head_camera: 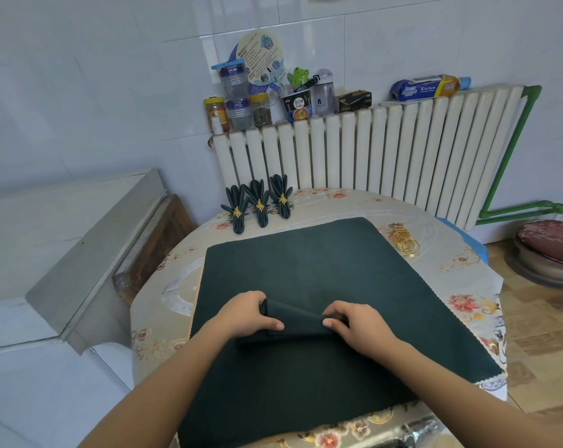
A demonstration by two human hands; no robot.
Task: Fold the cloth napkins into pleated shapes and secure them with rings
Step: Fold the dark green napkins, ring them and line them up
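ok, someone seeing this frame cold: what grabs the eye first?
Both hands at centre: the left hand and right hand grip the ends of a folded dark green napkin, on top of a flat green napkin. Next, three finished pleated napkins with gold rings stand at the table's far edge, and a pile of loose gold rings lies far right.
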